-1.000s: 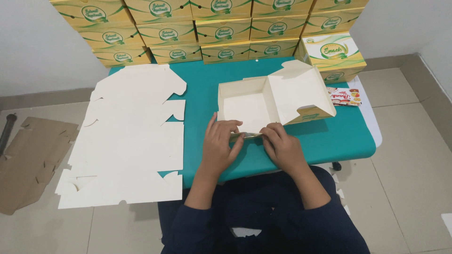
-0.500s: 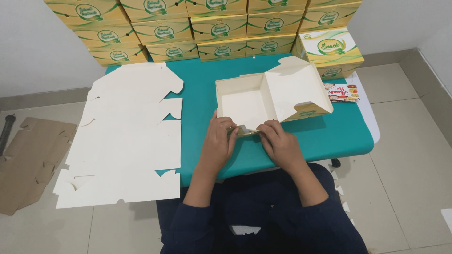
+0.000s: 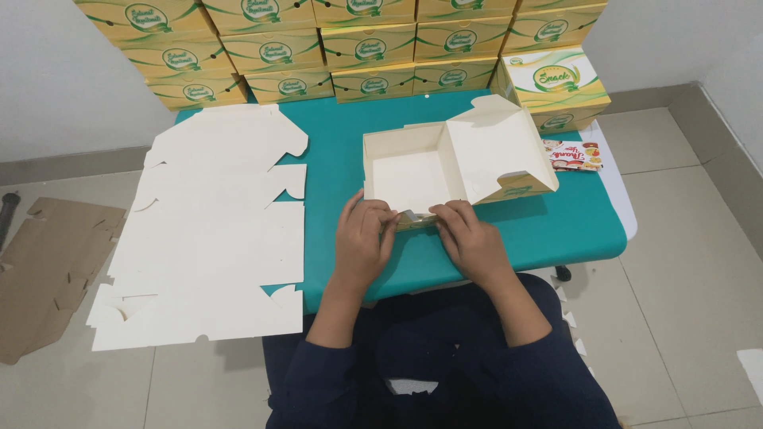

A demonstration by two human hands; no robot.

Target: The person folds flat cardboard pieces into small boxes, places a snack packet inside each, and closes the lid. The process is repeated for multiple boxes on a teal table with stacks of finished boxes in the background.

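Note:
A cream cardboard snack box (image 3: 413, 171) stands half folded on the teal table (image 3: 556, 230), its lid (image 3: 493, 151) tilted open to the right. My left hand (image 3: 364, 238) pinches the box's near wall at the front left. My right hand (image 3: 469, 238) presses the same near wall from the right, fingers curled on a small flap between the two hands. Both hands rest at the table's front edge.
A stack of flat unfolded box blanks (image 3: 207, 230) overhangs the table's left side. Finished green-and-yellow boxes (image 3: 318, 40) are piled along the back wall, one more (image 3: 556, 83) at the right. A small snack packet (image 3: 574, 155) lies beside the lid. Brown cardboard (image 3: 48, 262) lies on the floor.
The box has shifted slightly toward the back while both hands stayed on its near wall, working the front flap closer together.

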